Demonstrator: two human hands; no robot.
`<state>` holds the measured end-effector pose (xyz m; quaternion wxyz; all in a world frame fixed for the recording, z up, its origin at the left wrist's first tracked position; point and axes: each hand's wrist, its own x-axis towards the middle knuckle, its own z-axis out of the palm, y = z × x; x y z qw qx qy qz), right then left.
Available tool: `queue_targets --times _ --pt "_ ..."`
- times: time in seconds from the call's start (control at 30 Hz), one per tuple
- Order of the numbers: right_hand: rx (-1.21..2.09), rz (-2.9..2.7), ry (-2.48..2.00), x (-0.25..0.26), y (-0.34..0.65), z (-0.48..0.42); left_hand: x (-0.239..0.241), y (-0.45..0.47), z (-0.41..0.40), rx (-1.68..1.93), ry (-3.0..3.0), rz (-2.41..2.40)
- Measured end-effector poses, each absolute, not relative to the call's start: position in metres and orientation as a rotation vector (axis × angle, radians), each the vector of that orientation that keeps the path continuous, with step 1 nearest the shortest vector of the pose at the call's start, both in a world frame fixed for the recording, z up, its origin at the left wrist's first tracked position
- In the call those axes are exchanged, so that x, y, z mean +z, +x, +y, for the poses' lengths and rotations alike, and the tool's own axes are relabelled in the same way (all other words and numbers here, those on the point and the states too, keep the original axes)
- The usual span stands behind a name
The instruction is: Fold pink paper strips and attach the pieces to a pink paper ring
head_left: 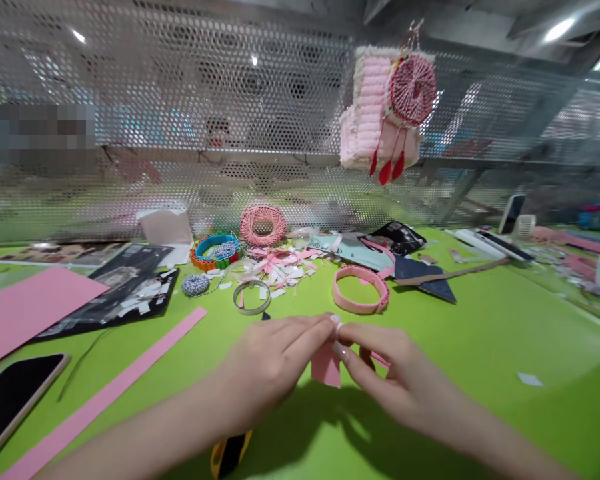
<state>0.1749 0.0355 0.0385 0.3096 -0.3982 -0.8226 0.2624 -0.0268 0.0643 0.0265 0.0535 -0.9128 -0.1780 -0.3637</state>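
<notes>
My left hand (275, 350) and my right hand (387, 360) meet just above the green table, fingertips pinched together. Between them is a pink strip (326, 367), its flat end hanging below my left fingers. A bit of pink also shows past my right fingers. Something small and whitish sits at the fingertips, too small to make out. Beyond my hands stands a pink ring (361, 290) with a scalloped edge. A bare grey-green ring (251, 297) lies a little to the left. Under my left forearm a yellow and black tool (231, 455) is partly hidden.
A long pink strip (115, 387), a phone (17, 400) and a pink sheet (45, 303) lie left. Paper scraps (280, 272), a blue-grey yarn ball (195, 285) and a thread-wound pink ring (263, 225) are farther back. A dreamcatcher (412, 90) hangs on the mesh panel (280, 87).
</notes>
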Motion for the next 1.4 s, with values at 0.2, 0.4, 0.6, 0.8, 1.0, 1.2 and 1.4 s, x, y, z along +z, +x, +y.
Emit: queue_targets --times 0.2,0.4,0.6,0.8,1.0,1.2,1.4 --pt "0.684 -2.152 -1.049 0.036 0.176 0.033 0.027 -0.027 0.059 -1.202 -2.866 -0.615" --pt "0.621 -2.168 -1.046 0.037 0.179 0.029 0.030 -0.026 0.055 -1.296 -2.954 -0.644" --pt "0.524 -2.234 -1.069 0.043 0.176 0.029 0.039 -0.027 0.053 -1.159 -3.085 -0.604" --pt "0.305 -2.290 -1.071 0.040 0.174 0.026 0.031 -0.029 0.054 -1.081 -2.987 -0.668" --pt "0.062 -2.293 -1.014 0.035 0.173 0.025 0.030 -0.026 0.054 -1.023 -2.826 -0.617" --pt "-0.036 -2.300 -0.968 0.033 0.173 0.027 0.028 -0.028 0.053 -1.004 -2.867 -0.667" --pt "0.066 -2.237 -0.941 0.036 0.172 0.027 0.027 -0.025 0.053 -1.104 -2.788 -0.681"
